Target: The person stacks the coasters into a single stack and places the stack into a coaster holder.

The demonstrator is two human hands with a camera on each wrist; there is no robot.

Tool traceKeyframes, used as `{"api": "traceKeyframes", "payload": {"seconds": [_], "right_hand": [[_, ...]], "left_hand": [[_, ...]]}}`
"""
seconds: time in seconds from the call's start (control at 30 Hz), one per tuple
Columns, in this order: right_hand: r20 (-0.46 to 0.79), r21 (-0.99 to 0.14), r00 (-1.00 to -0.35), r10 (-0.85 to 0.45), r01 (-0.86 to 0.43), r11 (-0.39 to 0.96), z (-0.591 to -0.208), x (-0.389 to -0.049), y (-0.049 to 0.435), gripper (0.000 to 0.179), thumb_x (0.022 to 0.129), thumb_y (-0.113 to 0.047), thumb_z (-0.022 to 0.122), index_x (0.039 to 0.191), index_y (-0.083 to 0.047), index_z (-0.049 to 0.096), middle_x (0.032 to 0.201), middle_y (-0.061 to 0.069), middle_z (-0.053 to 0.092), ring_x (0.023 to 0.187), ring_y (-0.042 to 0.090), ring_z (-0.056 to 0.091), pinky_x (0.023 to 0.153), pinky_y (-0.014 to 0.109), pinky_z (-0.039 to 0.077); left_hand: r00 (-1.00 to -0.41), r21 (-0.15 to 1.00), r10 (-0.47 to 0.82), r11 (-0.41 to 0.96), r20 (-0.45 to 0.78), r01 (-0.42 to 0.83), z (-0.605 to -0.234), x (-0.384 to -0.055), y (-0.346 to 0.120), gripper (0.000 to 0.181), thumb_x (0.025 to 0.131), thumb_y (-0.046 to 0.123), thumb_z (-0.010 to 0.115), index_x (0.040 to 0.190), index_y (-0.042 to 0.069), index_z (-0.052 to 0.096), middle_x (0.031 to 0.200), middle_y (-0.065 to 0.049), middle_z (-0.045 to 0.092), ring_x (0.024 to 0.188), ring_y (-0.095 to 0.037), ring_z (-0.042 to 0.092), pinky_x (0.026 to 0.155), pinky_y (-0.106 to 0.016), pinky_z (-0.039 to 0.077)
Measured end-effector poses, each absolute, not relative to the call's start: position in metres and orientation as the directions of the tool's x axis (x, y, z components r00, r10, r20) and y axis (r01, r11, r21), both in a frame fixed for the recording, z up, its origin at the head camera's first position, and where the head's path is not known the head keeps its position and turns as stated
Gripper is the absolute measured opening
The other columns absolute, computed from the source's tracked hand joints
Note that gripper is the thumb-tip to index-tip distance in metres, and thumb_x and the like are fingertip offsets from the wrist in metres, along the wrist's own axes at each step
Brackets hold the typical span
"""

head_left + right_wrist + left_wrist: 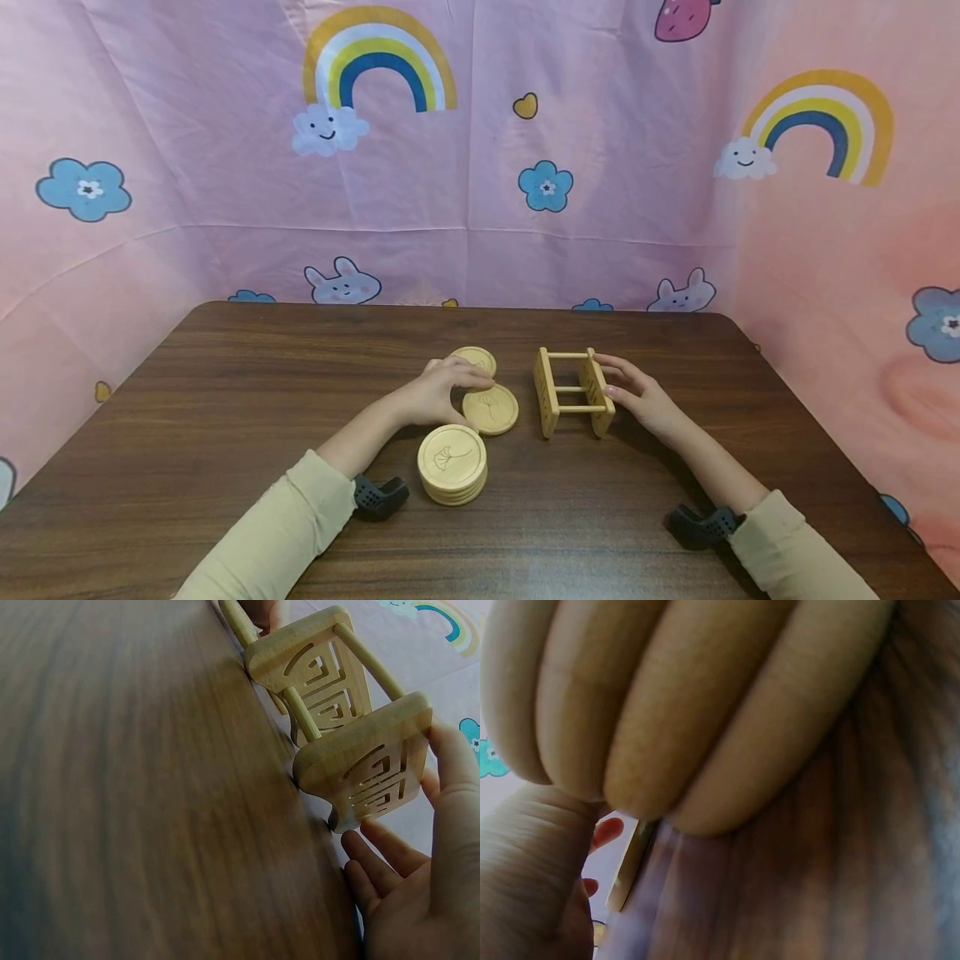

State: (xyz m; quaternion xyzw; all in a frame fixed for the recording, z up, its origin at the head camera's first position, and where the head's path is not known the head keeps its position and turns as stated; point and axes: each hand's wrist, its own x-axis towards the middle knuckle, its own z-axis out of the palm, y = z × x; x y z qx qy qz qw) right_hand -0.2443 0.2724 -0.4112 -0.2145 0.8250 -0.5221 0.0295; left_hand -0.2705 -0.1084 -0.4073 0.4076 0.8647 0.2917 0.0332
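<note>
My left hand [438, 393] pinches a round pale wooden coaster [491, 410] by its rim, thumb at the near left and fingers at the far side. A leaf is engraved on its face. Nearer me stands a stack of coasters [452, 458], whose rounded edges [705, 712] fill much of the left wrist view. Another coaster [476, 359] lies just beyond the fingers, partly covered by them. To the right, a small wooden coaster rack [576, 409] with cut-out side panels [382, 776] and round rods stands on the table. My right hand [649, 406] holds its right panel.
The dark wood-grain table [247, 392] has rounded far corners. A pink and lilac cloth [420, 183] with rainbows, flowers and rabbits hangs behind it and along both sides. Black wrist cameras [378, 497] sit below each hand.
</note>
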Motion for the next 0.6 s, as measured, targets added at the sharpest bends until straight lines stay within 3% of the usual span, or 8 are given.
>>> {"api": "traceKeyframes", "payload": {"seconds": [0.2,0.43,0.6], "right_hand": [[0.176,-0.873,-0.908,-0.381,-0.323,0.365,-0.413,-0.246,0.273,0.052,0.107,-0.012,0.055,0.155,0.0,0.04,0.15,0.03,0.049,0.136,0.038,0.048,0.1,0.023,0.044],[0.179,-0.866,-0.908,-0.378,-0.328,0.377,-0.411,-0.244,0.273,0.052,0.107,-0.011,0.054,0.155,0.001,0.039,0.15,0.032,0.047,0.138,0.047,0.045,0.104,0.04,0.045],[0.176,-0.861,-0.912,-0.372,-0.326,0.391,-0.412,-0.245,0.273,0.052,0.107,-0.012,0.054,0.155,0.001,0.039,0.149,0.031,0.049,0.136,0.045,0.047,0.102,0.034,0.045]], "left_hand": [[-0.678,0.541,0.703,0.492,0.215,0.682,-0.407,-0.27,-0.108,0.073,0.076,0.029,0.094,0.139,0.006,0.065,0.145,-0.01,0.06,0.134,-0.032,0.046,0.106,-0.059,0.027],[-0.698,0.511,0.664,0.516,0.268,0.687,-0.402,-0.267,-0.109,0.072,0.072,0.03,0.095,0.136,0.009,0.069,0.14,-0.007,0.064,0.128,-0.029,0.049,0.102,-0.053,0.03],[-0.732,0.535,0.616,0.53,0.29,0.658,-0.396,-0.264,-0.109,0.074,0.07,0.027,0.096,0.136,0.008,0.069,0.139,-0.006,0.064,0.13,-0.029,0.048,0.105,-0.055,0.028]]}}
